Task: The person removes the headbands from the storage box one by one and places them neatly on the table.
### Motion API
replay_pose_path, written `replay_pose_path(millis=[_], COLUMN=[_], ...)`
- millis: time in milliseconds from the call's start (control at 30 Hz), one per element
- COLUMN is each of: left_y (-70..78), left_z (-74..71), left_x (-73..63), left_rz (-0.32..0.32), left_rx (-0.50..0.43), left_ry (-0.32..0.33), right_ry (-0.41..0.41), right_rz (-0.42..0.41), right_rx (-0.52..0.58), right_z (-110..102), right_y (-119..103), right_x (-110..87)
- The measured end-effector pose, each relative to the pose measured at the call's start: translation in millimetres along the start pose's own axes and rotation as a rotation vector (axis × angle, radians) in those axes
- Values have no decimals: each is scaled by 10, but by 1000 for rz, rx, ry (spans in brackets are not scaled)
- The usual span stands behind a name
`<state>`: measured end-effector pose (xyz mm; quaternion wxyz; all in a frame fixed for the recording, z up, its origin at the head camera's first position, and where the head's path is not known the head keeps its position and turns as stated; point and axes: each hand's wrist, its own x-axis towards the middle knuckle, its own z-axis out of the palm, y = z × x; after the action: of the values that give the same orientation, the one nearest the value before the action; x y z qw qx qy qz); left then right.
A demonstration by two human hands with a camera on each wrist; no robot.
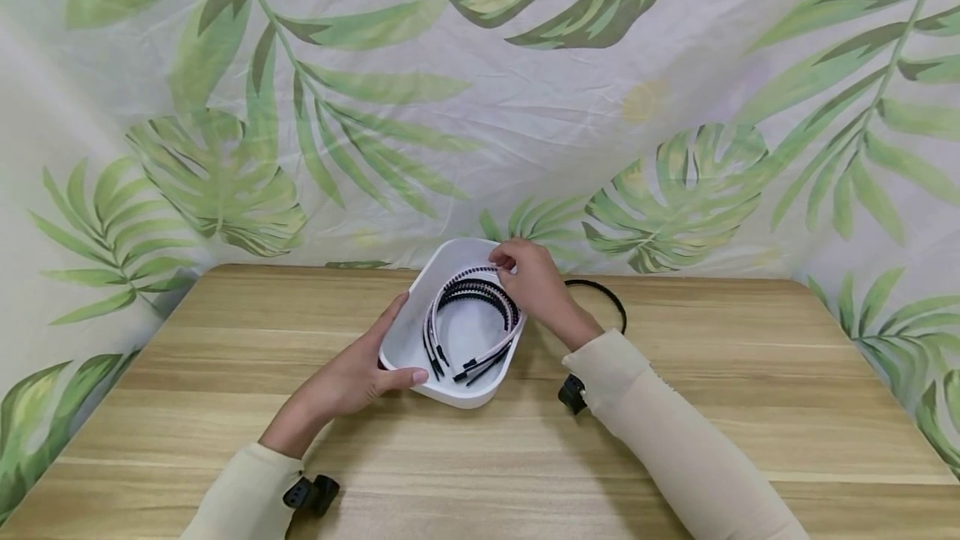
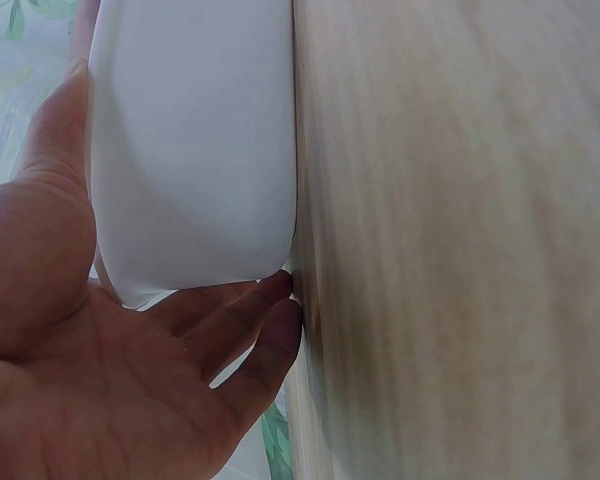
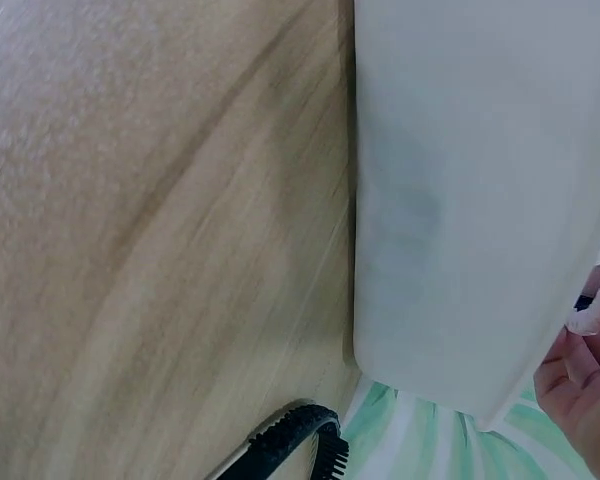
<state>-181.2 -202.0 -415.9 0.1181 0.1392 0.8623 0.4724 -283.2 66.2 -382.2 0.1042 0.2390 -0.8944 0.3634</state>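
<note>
A white bin (image 1: 401, 332) with rounded corners stands on the table and has several hair headbands (image 1: 431, 327) in it, black toothed ones and a pale pink one. My left hand (image 1: 356, 373) holds the bin at its near left, thumb over the rim and fingers along the outer wall. In the left wrist view those fingers (image 2: 265, 350) reach beneath the rim near the tabletop. Over the far right rim, my right hand (image 1: 532, 282) pinches the pale pink headband (image 3: 598, 308), its fingertips partly hidden in the head view.
Another black toothed headband (image 1: 611, 297) lies on the wooden table (image 1: 675, 373), to the right of the bin and partly behind my right wrist. A leaf-patterned cloth (image 1: 525, 123) hangs along the table's far edge, close behind the bin.
</note>
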Motion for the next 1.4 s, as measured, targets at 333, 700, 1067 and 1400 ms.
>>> replay_pose_path(millis=[333, 700, 1067, 1400], left_y=[-13, -24, -3, -9], left_z=[3, 8, 2, 7], left_x=[1, 4, 3, 5], left_rz=[5, 12, 30, 27], left_rx=[-3, 1, 12, 17], left_ry=[4, 7, 8, 8], right_ry=[12, 24, 30, 39], right_rz=[19, 15, -31, -54], right_rx=[-11, -19, -4, 23], right_z=[-7, -55, -141, -221], right_y=[6, -2, -30, -35], right_x=[-9, -55, -149, -269])
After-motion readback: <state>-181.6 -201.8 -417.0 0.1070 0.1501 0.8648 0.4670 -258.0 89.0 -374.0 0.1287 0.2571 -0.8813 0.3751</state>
